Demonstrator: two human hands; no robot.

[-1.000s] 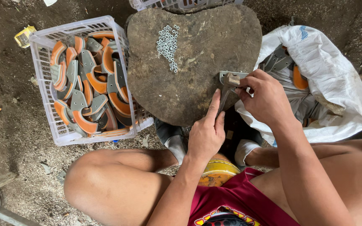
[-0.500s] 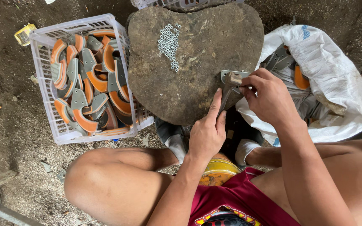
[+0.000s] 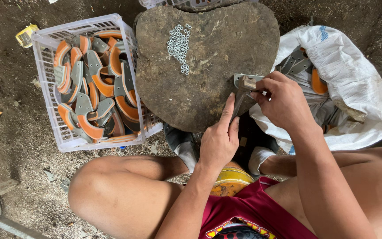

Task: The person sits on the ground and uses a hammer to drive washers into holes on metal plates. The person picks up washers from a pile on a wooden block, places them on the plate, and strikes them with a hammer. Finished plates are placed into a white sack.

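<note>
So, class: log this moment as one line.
left hand: steadies metal piece | right hand: grips it | on: stump | nearby: nuts, basket

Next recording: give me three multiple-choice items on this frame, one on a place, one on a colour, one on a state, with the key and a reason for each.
1. Where does the pile of small nuts lie?
A. in the crate
B. on the round block
C. in the sack

2. What colours are the curved parts in the crate?
A. orange and grey
B. blue and white
C. green and black

3. What is the right hand doing?
A. resting open on a knee
B. reaching into the sack
C. gripping a metal piece at the block's edge

Key: B, the nuts sit on the block near its top; A, every part shows orange and grey; C, its fingers close on the metal piece, with the left hand touching it from below.
</note>
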